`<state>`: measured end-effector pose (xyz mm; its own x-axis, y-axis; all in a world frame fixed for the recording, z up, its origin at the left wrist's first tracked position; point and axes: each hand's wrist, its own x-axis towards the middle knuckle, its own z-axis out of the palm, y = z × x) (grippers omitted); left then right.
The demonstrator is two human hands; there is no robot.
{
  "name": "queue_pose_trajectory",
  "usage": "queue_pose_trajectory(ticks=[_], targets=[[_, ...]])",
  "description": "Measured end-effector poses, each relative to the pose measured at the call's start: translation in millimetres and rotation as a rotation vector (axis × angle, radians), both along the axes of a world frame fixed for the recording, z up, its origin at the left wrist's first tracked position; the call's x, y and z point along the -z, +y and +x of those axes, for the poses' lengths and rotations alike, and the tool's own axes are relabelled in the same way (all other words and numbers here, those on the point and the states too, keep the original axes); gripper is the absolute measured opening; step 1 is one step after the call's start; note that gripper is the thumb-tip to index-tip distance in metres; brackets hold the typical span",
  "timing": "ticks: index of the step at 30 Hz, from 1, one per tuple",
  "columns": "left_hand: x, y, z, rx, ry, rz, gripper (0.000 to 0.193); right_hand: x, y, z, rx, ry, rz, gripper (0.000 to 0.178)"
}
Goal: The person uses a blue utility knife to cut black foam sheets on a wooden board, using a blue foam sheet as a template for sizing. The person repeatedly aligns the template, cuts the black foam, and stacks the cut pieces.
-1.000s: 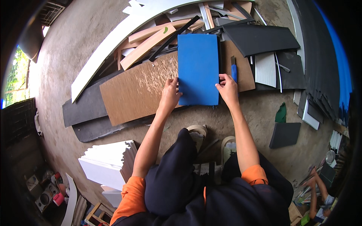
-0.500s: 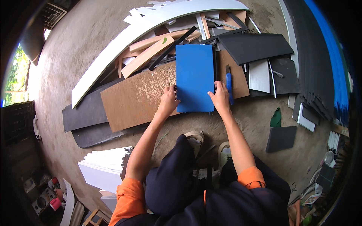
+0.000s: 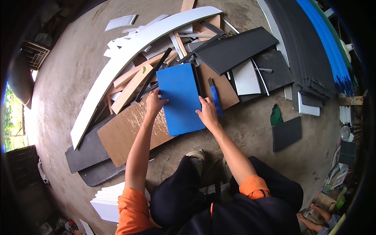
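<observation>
A blue rectangular foam sheet lies slightly turned on a brown board, and a dark layer shows along its right edge. My left hand grips the sheet's left edge, thumb on the top face. At the opposite edge, lower down, my right hand is closed with its thumb against the blue face. Part of its fingers is hidden. Just beyond the right hand rests a cutter knife with a blue handle and a dark blade.
Behind the sheet lie tan and white offcuts, bordered by a long curved white strip. Black panels are at the right, near stacked black sheets. White sheets stand by my left arm. Another person's bare limbs show lower right.
The whole view has turned, so the sheet and pile appear tilted and farther left. My left hand has moved up along the sheet's left edge; the right hand stays on its edge.
</observation>
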<state>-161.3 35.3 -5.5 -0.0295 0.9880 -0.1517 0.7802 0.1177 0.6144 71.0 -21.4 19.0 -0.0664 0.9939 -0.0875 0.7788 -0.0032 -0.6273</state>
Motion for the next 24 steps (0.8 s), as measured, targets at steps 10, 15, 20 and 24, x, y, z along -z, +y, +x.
queue_pose_trajectory(ticks=[10,15,20,24], targets=[[-6.8,0.8,-0.9,-0.071,-0.057,-0.013,0.044,0.9,1.1,-2.9,-0.008,-0.031,0.024,0.061],[-7.8,1.9,30.3,-0.059,0.003,-0.095,0.062,-7.2,-0.1,22.6,0.068,-0.036,-0.050,0.060],[-24.8,27.2,44.2,0.138,0.373,0.022,0.117,-9.7,0.4,25.8,0.073,-0.053,-0.054,0.060],[-40.2,69.5,45.3,0.621,0.528,0.186,0.144,-10.6,0.2,24.9,0.079,-0.026,-0.063,0.061]])
